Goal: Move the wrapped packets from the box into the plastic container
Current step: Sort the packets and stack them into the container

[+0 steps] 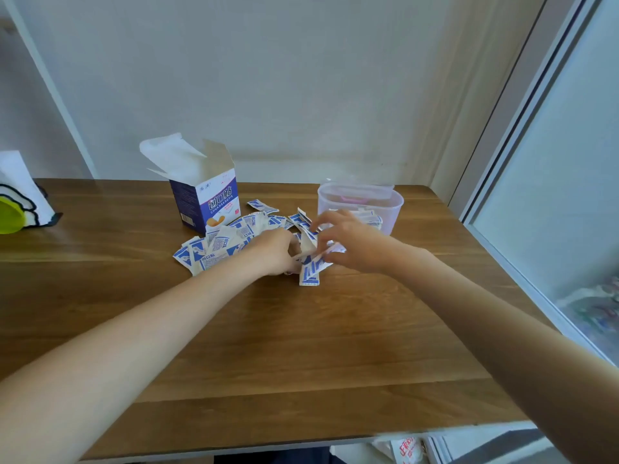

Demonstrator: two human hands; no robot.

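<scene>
An open blue-and-white cardboard box stands upright at the back of the wooden table. Several blue-and-white wrapped packets lie in a loose heap in front of it. To the right stands a clear plastic container with a few packets inside. My left hand is curled into the heap and grips a bunch of packets. My right hand reaches over the same bunch with fingers curled, pinching packets just in front of the container.
The table ends at a front edge close to me and a right edge beside a glass panel. A white holder with a yellow-green object sits at the far left. A wall stands behind the table.
</scene>
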